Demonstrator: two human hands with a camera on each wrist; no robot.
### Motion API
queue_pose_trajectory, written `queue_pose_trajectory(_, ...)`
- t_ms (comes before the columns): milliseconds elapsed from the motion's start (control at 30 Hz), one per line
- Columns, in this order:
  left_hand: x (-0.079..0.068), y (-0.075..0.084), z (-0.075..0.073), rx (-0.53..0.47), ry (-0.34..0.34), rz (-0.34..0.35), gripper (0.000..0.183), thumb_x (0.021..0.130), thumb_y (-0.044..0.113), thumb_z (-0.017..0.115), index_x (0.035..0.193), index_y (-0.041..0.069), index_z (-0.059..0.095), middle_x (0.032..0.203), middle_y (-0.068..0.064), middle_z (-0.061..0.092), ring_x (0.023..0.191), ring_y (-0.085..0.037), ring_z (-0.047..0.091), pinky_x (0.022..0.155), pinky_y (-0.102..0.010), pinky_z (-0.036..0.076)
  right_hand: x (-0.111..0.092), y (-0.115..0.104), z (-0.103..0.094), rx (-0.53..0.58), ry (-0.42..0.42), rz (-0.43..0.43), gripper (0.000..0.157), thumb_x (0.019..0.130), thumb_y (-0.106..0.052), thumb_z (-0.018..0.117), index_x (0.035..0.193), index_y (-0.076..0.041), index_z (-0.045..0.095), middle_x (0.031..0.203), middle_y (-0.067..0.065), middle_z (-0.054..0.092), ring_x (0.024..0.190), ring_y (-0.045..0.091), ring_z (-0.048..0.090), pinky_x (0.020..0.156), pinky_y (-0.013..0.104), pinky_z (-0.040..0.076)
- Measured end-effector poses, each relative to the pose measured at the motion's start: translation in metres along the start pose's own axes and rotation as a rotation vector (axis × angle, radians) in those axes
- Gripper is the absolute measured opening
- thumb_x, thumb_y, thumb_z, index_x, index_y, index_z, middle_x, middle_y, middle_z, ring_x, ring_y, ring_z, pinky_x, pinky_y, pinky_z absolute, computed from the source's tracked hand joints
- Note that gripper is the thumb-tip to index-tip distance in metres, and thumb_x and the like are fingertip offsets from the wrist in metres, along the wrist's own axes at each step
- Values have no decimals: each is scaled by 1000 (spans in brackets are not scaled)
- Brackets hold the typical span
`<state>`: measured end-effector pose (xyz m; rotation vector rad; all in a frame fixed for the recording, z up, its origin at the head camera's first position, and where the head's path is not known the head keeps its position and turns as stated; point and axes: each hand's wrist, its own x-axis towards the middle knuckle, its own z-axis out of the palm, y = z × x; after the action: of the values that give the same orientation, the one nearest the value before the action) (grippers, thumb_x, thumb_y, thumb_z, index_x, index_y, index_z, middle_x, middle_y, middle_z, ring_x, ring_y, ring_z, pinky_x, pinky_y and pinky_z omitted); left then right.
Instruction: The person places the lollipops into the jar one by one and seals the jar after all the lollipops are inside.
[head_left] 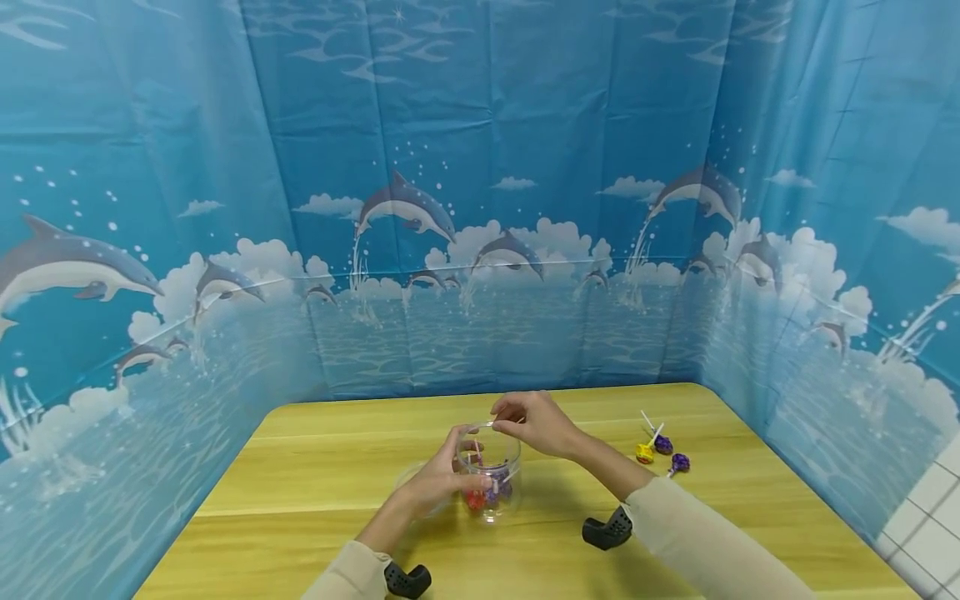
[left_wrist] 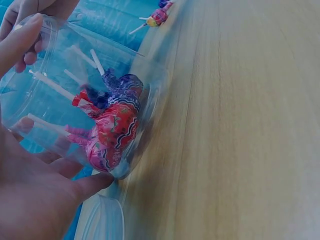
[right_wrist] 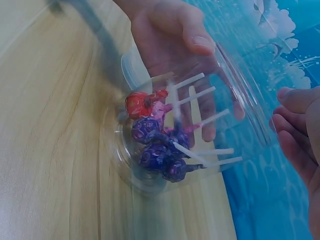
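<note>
A clear round jar (head_left: pixel 513 457) stands on the table, its open top facing up. My left hand (head_left: pixel 433 485) grips it from the left, fingers behind and thumb in front. Inside lie several wrapped lollipops: a red one (right_wrist: pixel 136 105), pink ones (left_wrist: pixel 102 152) and purple ones (right_wrist: pixel 152 156), with white sticks pointing up. My right hand (head_left: pixel 542 423) hovers at the jar's rim with loosely bent fingers, and nothing shows between them in the right wrist view. A clear round lid (left_wrist: pixel 107 220) lies on the table beside the jar, partly hidden behind my left hand in the head view.
Right of the jar, a yellow lollipop (head_left: pixel 644 453) and two purple lollipops (head_left: pixel 680 462) lie on the yellow wood-grain table (head_left: pixel 315 492). A blue dolphin-print curtain (head_left: pixel 480 333) stands around the table's back and sides.
</note>
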<state>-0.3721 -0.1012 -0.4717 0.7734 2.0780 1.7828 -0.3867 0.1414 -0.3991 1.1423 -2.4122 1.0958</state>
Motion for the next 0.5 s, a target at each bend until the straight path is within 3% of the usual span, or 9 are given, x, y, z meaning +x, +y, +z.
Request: queue_pose_trajectory(500, 0, 1, 0, -9, 8, -7, 84, 95, 18, 76, 159, 16, 22, 149, -22, 39, 121, -33, 54, 101, -51, 47, -20, 8, -24, 12, 19, 107, 15, 99, -17, 73, 112, -11, 74, 96, -6, 73, 87, 11, 69, 78, 34, 57)
